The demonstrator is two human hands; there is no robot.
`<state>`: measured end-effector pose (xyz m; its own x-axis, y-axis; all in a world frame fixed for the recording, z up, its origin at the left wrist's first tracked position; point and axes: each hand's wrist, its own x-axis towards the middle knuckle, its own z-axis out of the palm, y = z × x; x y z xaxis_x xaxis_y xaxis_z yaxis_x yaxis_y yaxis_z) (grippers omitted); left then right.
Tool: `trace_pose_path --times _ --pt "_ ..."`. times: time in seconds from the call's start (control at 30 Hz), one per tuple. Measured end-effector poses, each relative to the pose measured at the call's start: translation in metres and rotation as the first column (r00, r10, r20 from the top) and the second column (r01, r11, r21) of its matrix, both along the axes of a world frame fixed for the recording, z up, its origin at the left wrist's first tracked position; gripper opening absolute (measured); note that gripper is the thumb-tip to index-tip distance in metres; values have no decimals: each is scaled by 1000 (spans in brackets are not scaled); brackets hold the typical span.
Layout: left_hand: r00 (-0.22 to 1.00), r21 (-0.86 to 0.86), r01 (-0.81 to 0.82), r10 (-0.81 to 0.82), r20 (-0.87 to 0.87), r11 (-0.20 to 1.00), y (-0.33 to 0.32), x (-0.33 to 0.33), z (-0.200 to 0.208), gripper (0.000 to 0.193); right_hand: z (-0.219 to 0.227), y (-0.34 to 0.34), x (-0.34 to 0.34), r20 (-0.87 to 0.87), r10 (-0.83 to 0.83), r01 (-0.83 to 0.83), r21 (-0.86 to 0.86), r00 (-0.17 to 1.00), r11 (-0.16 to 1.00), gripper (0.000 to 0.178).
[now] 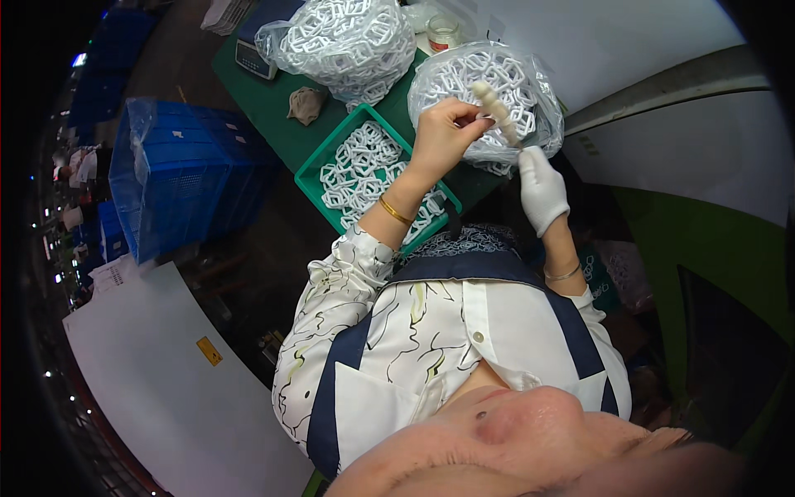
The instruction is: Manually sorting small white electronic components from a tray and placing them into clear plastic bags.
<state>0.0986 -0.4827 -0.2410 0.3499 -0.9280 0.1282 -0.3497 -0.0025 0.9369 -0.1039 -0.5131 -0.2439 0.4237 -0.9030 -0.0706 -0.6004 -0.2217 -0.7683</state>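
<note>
My left hand (pixel 441 137) is bare, with a gold bangle on the wrist, and pinches a small white plastic part (pixel 480 121) at chest height. My right hand (pixel 542 189) wears a white glove and grips a tool with a ribbed beige handle (pixel 494 106) that sticks up against the part. Both hands hover in front of a clear bag of white plastic links (pixel 517 73). Just left of them a green tray (pixel 308 172) holds several more white links.
A second, larger bag of white links (pixel 348 41) sits at the back of the green table (pixel 265 103), next to a small scale (pixel 252 58), a glass jar (pixel 445 31) and a crumpled brown cloth (pixel 306 103). Blue crates (pixel 182 178) are stacked on the left.
</note>
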Motion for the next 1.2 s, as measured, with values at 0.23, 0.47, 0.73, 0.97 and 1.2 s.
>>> trace_pose_path --times 0.23,0.47,0.73,0.97,1.2 --pt "950 -186 -66 118 288 980 10 0 6 12 3 11 4 96 70 -65 -52 993 996 26" --pt "824 103 -52 101 -557 993 16 5 -4 18 -2 7 6 87 -49 48 14 995 999 31" --pt "752 87 -64 105 -650 994 18 10 -3 19 -7 3 1 148 -54 50 32 987 998 28" --pt "539 112 -73 134 -832 991 21 9 -10 26 -29 -1 -2 149 -93 70 153 984 986 29" --pt "732 97 -104 143 -667 990 24 6 -13 21 -8 16 14 230 10 -2 -35 973 999 24"
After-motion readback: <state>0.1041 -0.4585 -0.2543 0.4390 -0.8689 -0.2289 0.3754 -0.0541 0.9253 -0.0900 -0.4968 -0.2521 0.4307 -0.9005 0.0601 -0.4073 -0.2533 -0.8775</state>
